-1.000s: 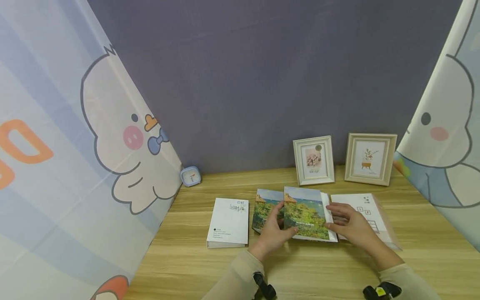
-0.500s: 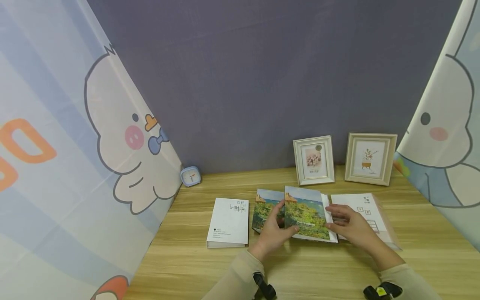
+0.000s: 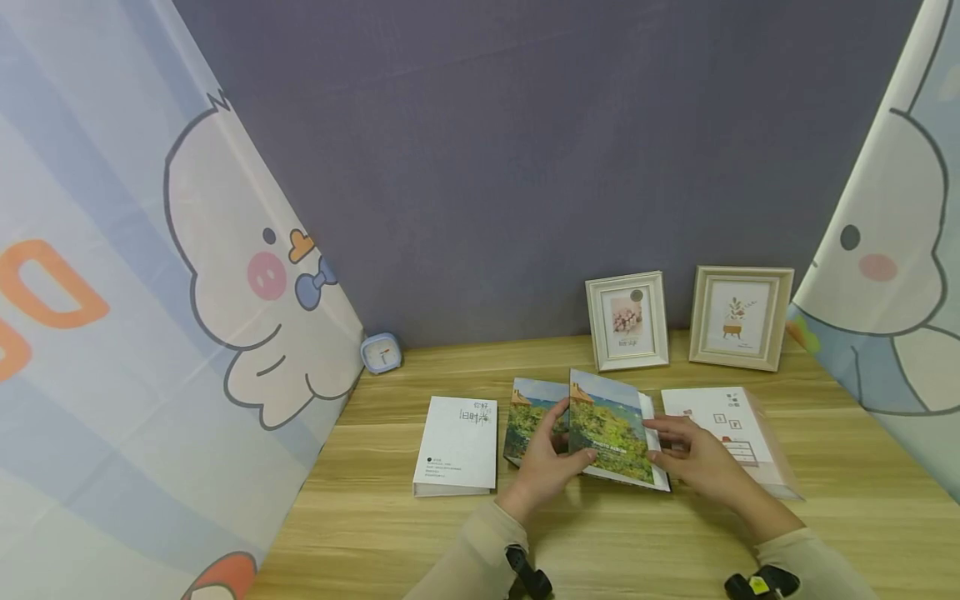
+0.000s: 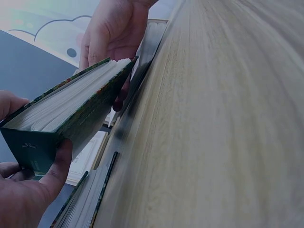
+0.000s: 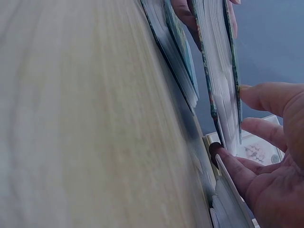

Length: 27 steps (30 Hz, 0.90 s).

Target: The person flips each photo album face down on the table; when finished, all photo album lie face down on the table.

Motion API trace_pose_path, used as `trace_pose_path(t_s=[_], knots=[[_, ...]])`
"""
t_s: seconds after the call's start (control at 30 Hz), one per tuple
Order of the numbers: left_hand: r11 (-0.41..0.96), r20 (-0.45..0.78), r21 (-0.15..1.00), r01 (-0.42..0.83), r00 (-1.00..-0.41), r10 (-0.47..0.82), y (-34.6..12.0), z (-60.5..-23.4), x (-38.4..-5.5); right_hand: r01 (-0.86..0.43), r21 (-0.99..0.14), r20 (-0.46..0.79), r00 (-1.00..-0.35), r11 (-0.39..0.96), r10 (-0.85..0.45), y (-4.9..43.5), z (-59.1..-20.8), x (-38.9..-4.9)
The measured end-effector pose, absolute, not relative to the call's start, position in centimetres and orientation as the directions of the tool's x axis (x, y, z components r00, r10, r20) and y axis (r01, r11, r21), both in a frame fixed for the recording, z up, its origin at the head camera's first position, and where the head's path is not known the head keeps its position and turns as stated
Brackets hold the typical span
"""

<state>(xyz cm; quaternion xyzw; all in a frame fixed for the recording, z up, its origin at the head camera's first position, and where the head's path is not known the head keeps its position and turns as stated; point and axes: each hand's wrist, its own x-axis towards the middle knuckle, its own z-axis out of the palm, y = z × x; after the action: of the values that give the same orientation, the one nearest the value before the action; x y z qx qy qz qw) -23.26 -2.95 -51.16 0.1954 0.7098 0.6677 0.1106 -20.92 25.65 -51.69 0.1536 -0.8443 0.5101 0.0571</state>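
Note:
A photo album (image 3: 613, 429) with a painted landscape cover is held up off the table, tilted. My left hand (image 3: 542, 462) grips its spine side, thumb on one cover and fingers on the other; the left wrist view shows the green spine (image 4: 33, 149) between them. My right hand (image 3: 693, 457) pinches the page-edge side, with the thumb (image 5: 266, 97) on one cover and a fingertip at the other. White page edges show between the covers. A second landscape album (image 3: 525, 417) lies behind my left hand, partly hidden.
A white album (image 3: 459, 446) lies to the left and another white album (image 3: 750, 433) to the right, beside my right hand. Two picture frames (image 3: 628, 321) stand at the back of the wooden table (image 3: 360, 533). A small blue clock (image 3: 382, 353) sits at the back left.
My right hand has moved slightly left and down, turning the album's page-edge side with it. The left hand has kept its place on the spine side.

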Motion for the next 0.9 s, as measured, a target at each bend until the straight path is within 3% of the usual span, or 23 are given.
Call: trace_pose_path(t_s=[0.53, 0.9], knots=[[-0.080, 0.153, 0.988, 0.131, -0.892, 0.425, -2.8, -50.6, -23.2, -0.362, -0.850, 0.262, -0.921, 0.382, -0.290, 25.0, -51.8, -20.9], [-0.148, 0.289, 0.957, 0.249, -0.852, 0.437, -2.5, -50.3, -23.3, -0.400, -0.853, 0.265, -0.886, 0.336, -0.381, 24.4, -52.5, -20.8]])
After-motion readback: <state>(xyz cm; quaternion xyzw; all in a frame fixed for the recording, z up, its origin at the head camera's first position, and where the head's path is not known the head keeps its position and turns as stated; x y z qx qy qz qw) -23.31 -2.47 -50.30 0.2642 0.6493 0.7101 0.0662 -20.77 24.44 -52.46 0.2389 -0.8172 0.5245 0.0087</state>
